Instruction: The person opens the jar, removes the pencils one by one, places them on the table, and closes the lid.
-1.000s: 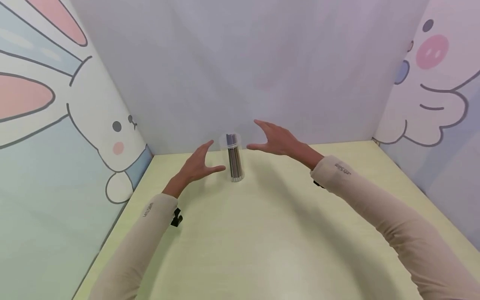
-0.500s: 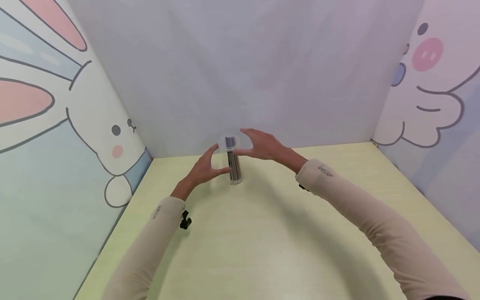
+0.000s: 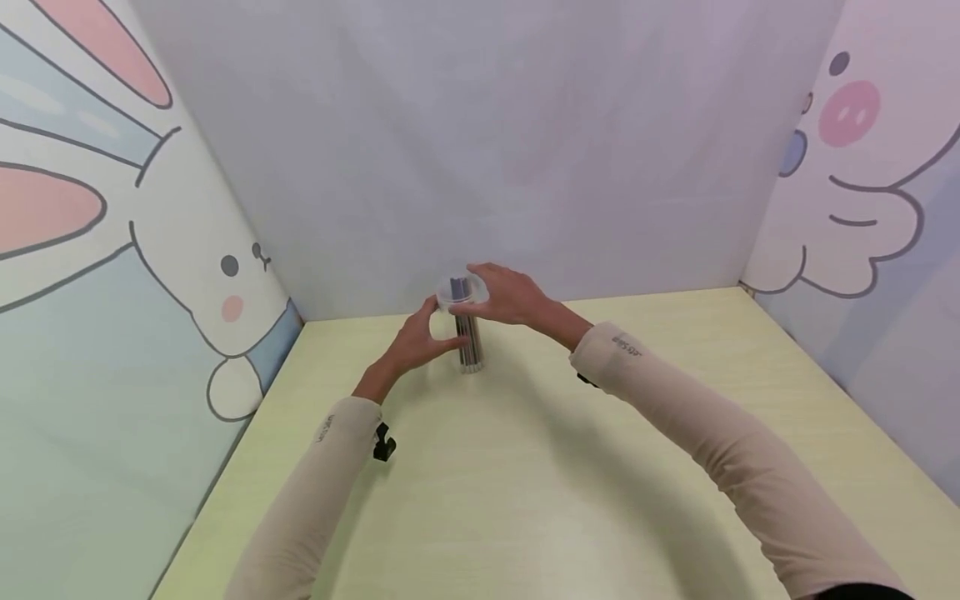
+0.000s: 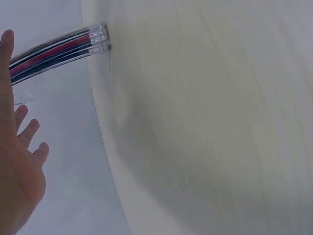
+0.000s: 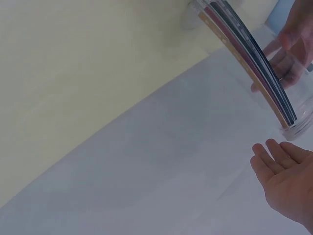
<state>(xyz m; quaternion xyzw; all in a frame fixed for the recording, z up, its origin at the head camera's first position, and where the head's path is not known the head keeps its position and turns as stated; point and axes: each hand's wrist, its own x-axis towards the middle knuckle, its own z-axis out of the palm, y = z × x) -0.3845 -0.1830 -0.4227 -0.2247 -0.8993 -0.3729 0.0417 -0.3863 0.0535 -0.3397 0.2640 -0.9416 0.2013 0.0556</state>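
Note:
A clear cylindrical jar (image 3: 471,354) stands upright near the back of the table, packed with several slim pen-like sticks (image 5: 249,63) in orange, maroon and dark colours. Its clear lid (image 3: 454,288) is at the top. My left hand (image 3: 411,342) is on the left side, thumb crossing the front of the jar in the head view, fingers spread toward its back. On the right, my right hand (image 3: 513,298) reaches in at lid height, its thumb overlapping the jar just below the lid. In the right wrist view its relaxed fingers (image 5: 276,161) are beside the lid, slightly apart.
The pale yellow table (image 3: 510,483) is bounded by a grey back wall (image 3: 600,167) close behind the jar. Side walls carry a cartoon rabbit (image 3: 210,267) on the left and a cartoon pig (image 3: 862,167) on the right.
Both hands have closed in on the jar: the left moved rightward, the right moved leftward and slightly down to the lid. The jar stays standing in its spot.

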